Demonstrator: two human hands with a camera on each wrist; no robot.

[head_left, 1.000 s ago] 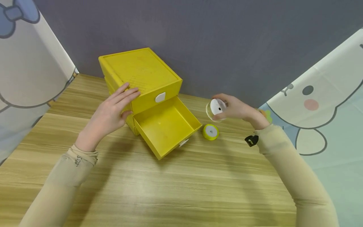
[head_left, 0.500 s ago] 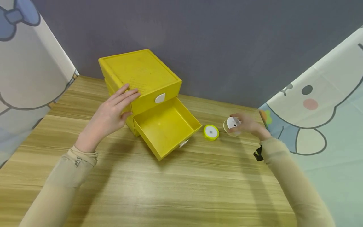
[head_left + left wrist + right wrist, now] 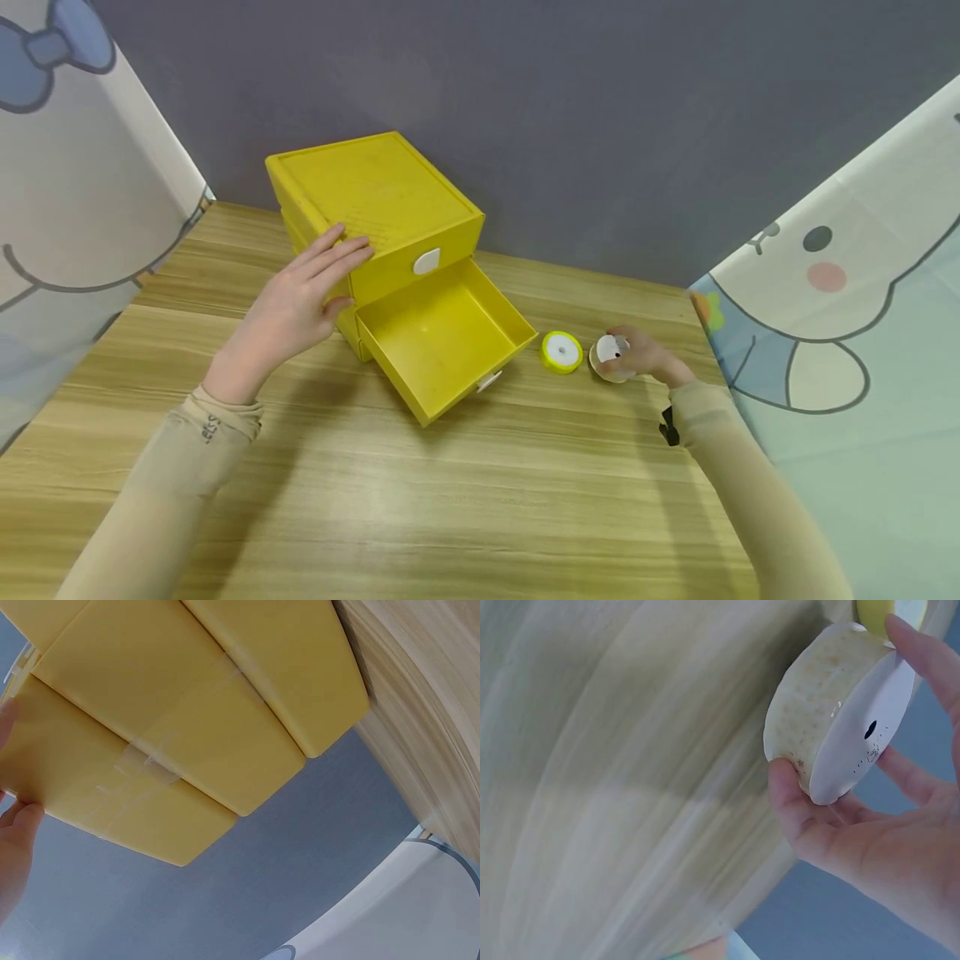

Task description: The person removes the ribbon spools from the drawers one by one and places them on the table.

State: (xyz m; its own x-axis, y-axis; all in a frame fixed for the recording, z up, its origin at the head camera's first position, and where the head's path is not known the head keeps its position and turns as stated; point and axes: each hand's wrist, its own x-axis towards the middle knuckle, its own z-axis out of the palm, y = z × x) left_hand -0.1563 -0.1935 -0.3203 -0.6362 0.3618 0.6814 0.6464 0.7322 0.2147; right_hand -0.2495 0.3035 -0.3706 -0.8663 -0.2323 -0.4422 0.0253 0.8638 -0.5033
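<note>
My right hand [image 3: 647, 354] grips a spool of sheer, pale spotted ribbon [image 3: 821, 697] with white round sides, thumb and fingers around its rim. It is at or just above the tabletop; I cannot tell whether it touches. Just left of it lies a smaller yellow ribbon spool [image 3: 562, 352], white face up. My left hand [image 3: 288, 312] rests with extended fingers on the front left top edge of a yellow drawer unit [image 3: 375, 192]. In the left wrist view its fingertips touch the unit's yellow side [image 3: 135, 750]. A lower drawer [image 3: 442, 342] is pulled out, with nothing inside.
The wooden table [image 3: 480, 500] runs in front of the unit and both spools. A dark grey panel [image 3: 570, 125] stands behind them. Cloths printed with cartoon figures hang at the left [image 3: 90, 183] and right [image 3: 832, 333]. The pulled-out drawer juts toward the yellow spool.
My right hand has carried the pale ribbon spool rightward and down, from above the yellow spool to the table beside it. My left hand stays on the drawer unit.
</note>
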